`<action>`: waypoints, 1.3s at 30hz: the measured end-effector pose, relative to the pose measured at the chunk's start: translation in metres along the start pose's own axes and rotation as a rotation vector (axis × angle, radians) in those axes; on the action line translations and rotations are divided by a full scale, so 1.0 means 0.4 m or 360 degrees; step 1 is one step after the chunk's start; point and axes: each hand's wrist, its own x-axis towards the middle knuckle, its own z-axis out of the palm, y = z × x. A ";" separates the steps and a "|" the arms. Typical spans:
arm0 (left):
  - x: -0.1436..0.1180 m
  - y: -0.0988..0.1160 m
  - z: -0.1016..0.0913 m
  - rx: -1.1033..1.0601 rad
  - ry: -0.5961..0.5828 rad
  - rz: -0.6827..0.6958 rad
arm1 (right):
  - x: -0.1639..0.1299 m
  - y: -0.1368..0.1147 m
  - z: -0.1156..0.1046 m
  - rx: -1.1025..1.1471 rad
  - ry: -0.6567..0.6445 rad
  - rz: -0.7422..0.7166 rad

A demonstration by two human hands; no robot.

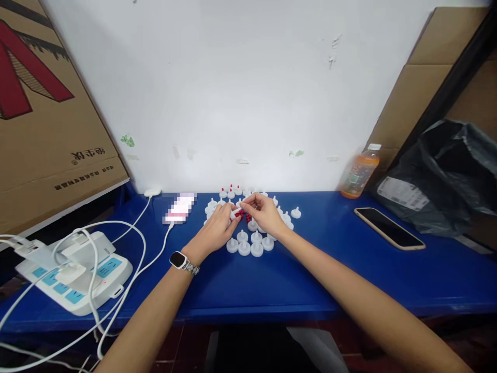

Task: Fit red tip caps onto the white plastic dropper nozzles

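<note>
My left hand [218, 228] is closed around a white nozzle cap [235, 213], tilted with its spout towards the right. My right hand [267, 215] meets it in a pinch at the spout end; what its fingertips hold is too small to make out. Beneath the hands lies a pile of small red tips [249, 218]. Several white nozzle caps [257, 249] stand upright around them, spouts up. At the back, a few white caps [231, 194] carry red tips on their spouts. Some caps are partly hidden by my hands.
On the blue table [248, 290], a power strip [77, 274] with tangled white cables and a charging phone [179, 208] lie left. At right are a dark phone [389, 228], an orange drink bottle [361, 172] and a black plastic bag [438, 171]. A white wall [248, 93] rises behind.
</note>
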 end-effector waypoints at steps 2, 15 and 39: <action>0.001 0.004 -0.002 -0.0032 0.0003 0.0018 | 0.002 0.002 0.003 0.0151 0.0005 0.0047; -0.003 0.006 -0.004 -0.0201 0.0045 0.0059 | -0.009 -0.014 0.008 0.0392 -0.0026 0.0197; 0.008 0.001 0.000 -0.0413 0.0041 -0.0140 | 0.043 -0.040 -0.028 0.0337 -0.0500 0.0324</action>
